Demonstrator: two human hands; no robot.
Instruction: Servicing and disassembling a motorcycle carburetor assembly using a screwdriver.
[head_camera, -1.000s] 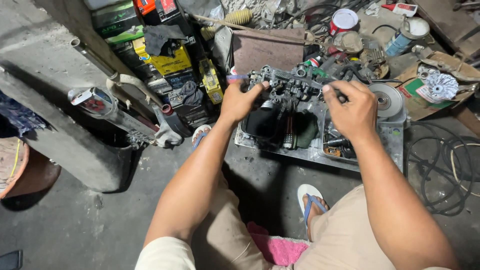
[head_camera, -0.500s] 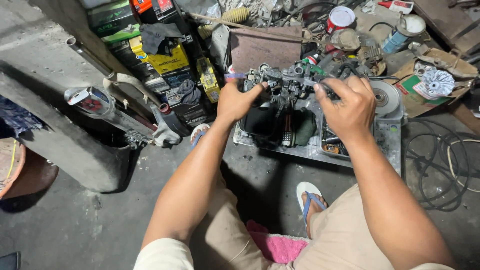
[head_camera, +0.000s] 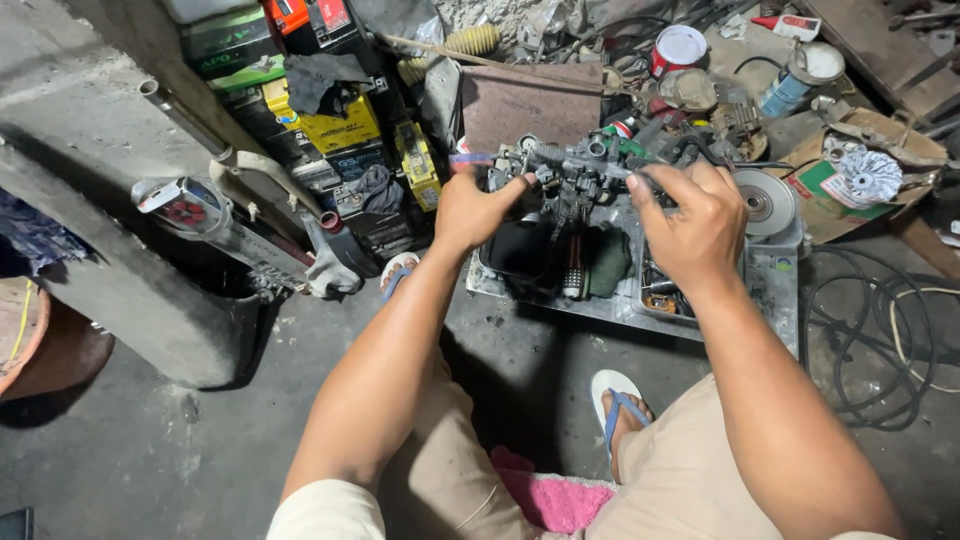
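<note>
Left hand (head_camera: 480, 210) grips the near end of a grey engine assembly (head_camera: 580, 170), fingers closed round it. Right hand (head_camera: 690, 225) clamps its other end. Assembly sits between both, above a metal tray (head_camera: 770, 290). Best kept level, grip firm; parts look greasy.

Soft, even light falls from above, bright on both forearms and dimmer toward the frame's edges. A deep shadow pools on the floor (head_camera: 520, 390) under the arms and beside the concrete block (head_camera: 110, 250). Focus is sharp throughout, with slight wide-angle stretching at the corners.
</note>
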